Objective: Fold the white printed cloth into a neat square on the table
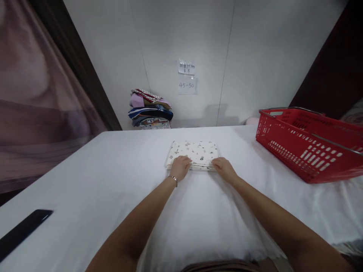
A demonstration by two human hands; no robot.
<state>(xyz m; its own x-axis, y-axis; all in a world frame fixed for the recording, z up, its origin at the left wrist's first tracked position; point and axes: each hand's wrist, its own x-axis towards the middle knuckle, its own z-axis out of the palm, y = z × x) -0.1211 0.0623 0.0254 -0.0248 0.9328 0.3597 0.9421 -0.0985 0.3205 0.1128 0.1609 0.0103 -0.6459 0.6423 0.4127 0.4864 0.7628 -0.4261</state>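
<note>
A folded white cloth with small dark printed figures lies flat in the middle of the white-covered table. Its layered near edge faces me. My left hand, with a bracelet at the wrist, grips that edge at the left corner, fingers curled over the top. At the right corner my right hand pinches the same edge between thumb and fingers. The undersides of both grips are hidden.
A red plastic basket stands on the right. Several folded fabrics are stacked beyond the far edge, against the wall with paper notes. A dark flat object lies near left. Pinkish fabric hangs at far left.
</note>
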